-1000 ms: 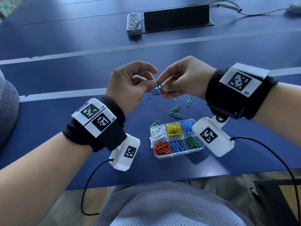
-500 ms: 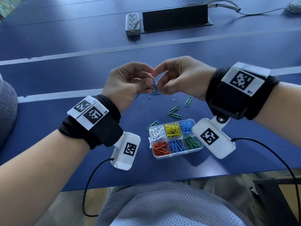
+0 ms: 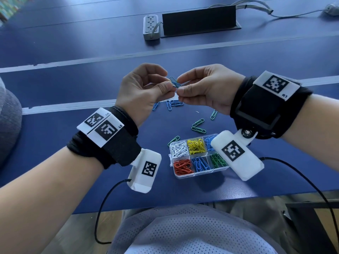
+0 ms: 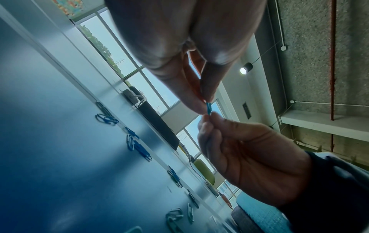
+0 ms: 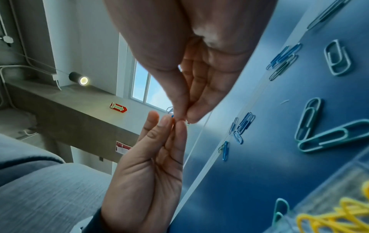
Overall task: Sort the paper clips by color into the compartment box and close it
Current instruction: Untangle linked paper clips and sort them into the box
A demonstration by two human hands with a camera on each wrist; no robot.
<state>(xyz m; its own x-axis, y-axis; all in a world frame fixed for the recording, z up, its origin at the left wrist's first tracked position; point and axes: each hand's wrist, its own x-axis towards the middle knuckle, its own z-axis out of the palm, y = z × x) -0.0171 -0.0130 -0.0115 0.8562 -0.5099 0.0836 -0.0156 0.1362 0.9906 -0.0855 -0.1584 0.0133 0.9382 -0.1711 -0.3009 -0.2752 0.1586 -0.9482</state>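
- Blue paper clips [image 3: 175,83], apparently hooked together, are held up above the table between both hands; how many there are cannot be told.
- The left hand [image 3: 141,88] pinches the clips between thumb and forefinger, the other fingers curled in.
- The right hand [image 3: 207,88] pinches the same clips from the other side, thumb and forefinger tips pressed together on them.
- In the left wrist view the two sets of fingertips meet on a small blue piece [image 4: 208,108] in mid-air.
- A clear plastic compartment box [image 3: 185,176] stands open on the dark blue table [image 3: 73,143], near its front edge, below the right wrist.
- Its back row holds white clips [image 3: 178,149], yellow clips [image 3: 196,146] and light blue clips [image 3: 208,142]; its front row holds orange-red clips [image 3: 183,166], blue clips [image 3: 201,163] and green clips [image 3: 217,160].
- The right wrist's white camera housing [image 3: 236,154] covers part of the box's right side.
- Loose blue clips [image 3: 173,103] lie on the table under the hands.
- Loose green clips [image 3: 198,125] lie between the hands and the box, and one more [image 3: 173,140] lies just beside the box's back left corner.
- A white power strip [image 3: 150,26] and a black raised panel [image 3: 199,20] sit well apart at the far side.
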